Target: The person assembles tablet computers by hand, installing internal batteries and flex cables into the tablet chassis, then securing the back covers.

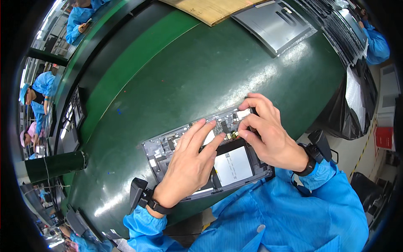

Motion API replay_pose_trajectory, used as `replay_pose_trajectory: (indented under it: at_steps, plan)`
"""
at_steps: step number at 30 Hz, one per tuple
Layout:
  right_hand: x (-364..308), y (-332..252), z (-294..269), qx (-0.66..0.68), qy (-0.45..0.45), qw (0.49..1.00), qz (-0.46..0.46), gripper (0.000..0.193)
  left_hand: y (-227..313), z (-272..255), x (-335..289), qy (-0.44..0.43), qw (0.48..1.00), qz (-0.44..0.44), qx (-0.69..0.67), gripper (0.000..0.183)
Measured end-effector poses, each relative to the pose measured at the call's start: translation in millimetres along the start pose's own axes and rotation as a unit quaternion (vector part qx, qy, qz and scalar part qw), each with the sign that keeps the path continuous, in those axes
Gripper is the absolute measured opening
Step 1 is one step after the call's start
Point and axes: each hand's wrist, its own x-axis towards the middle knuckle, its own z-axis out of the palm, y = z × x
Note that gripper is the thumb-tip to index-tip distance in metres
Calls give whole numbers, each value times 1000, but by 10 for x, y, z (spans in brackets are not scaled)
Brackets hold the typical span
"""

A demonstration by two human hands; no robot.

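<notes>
Closely, the right hand's grip (pixel 268 134) is bringing thumb and forefinger nearly together beside some small coloured wires (pixel 234 135), but whether anything is pinched between the tips I cannot tell; its other fingers are curling over the top right part of an uncovered grey laptop base (pixel 156 149). The left hand's grip (pixel 191 161) is holding nothing that shows: its fingers are spreading loosely apart, reaching across the circuit board (pixel 218 127), the palm hanging over the lower part of the base. Between the hands a battery with a white label (pixel 233 166) is showing. The base is lying at the near edge of the green worktop (pixel 180 92), slightly tilted, right up by the person's blue smock (pixel 260 210). Black straps are circling both wrists, each carrying a dark device. Well beyond, toward the far right corner of the worktop, a silvery metal panel (pixel 277 27) is lying, with a tan board (pixel 210 10) just beside it at the far edge. A stack of dark panels (pixel 342 38) is standing by that corner, and a black plastic bag (pixel 344 109) is hanging by the right edge. Past the left edge, co-workers in blue (pixel 44 84) are working beside another laptop (pixel 73 117).
</notes>
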Motion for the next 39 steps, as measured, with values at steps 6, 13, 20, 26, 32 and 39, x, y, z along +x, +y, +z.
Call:
replay_pose_trajectory:
  at_steps: [6,13,20,26,32,39]
  plan:
    - [213,-91,-62,-48,-85,994,-56,8,34,15,36,-6,999,1,39,54]
    - [75,-167,-41,-42,-54,997,-25,9,34,45,29,13,998,19,65,55]
    - [-26,-150,69,-53,19,998,20,13,83,72,84,15,995,30,90,55]
    - [-19,-208,88,-93,45,994,38,15,109,91,130,29,978,79,189,56]
    - [25,-213,84,-97,42,994,20,17,124,50,110,8,976,83,199,51]
    - [89,-61,-28,-87,14,995,-50,13,133,-10,253,33,995,48,83,51]
